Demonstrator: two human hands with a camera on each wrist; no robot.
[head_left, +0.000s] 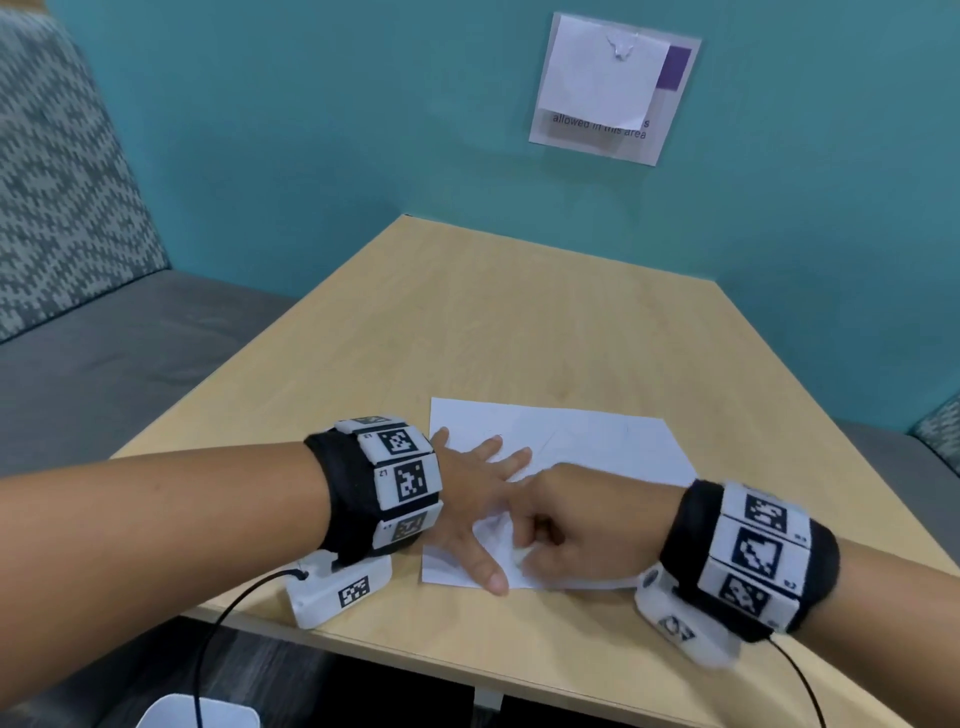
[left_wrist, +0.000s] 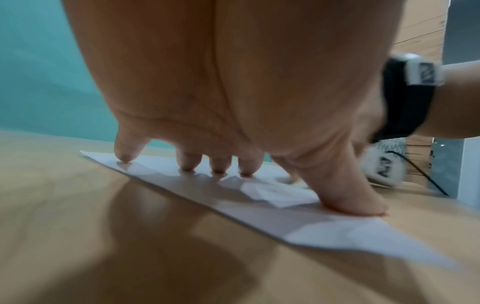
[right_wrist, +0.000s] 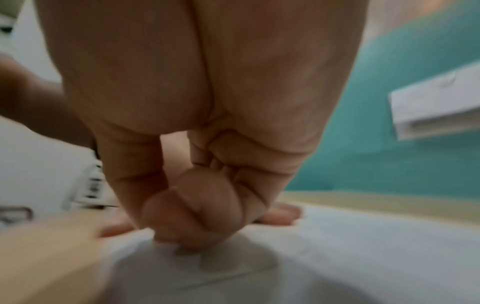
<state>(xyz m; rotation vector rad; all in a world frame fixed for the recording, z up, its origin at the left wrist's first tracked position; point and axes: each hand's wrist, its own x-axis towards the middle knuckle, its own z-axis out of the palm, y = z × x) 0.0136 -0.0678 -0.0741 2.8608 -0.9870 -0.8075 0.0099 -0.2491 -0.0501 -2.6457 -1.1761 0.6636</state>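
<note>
A white sheet of paper (head_left: 582, 447) lies on the light wooden table (head_left: 493, 322) near its front edge. My left hand (head_left: 467, 499) lies on the sheet's left part with straight, spread fingers; in the left wrist view its fingertips (left_wrist: 218, 168) and thumb press the paper (left_wrist: 259, 218) flat. My right hand (head_left: 566, 525) sits just right of it over the sheet's front edge, fingers curled. In the right wrist view, thumb and curled forefinger of that hand (right_wrist: 192, 216) bear down on the paper (right_wrist: 363, 246). A small raised fold (left_wrist: 272, 193) shows between both hands.
A teal wall stands behind the table, with a paper-covered sign (head_left: 613, 88) on it. A grey bench with a patterned backrest (head_left: 62, 197) runs along the left. A white object (head_left: 197, 714) lies below the table's front edge, crossed by a black cable (head_left: 228, 618).
</note>
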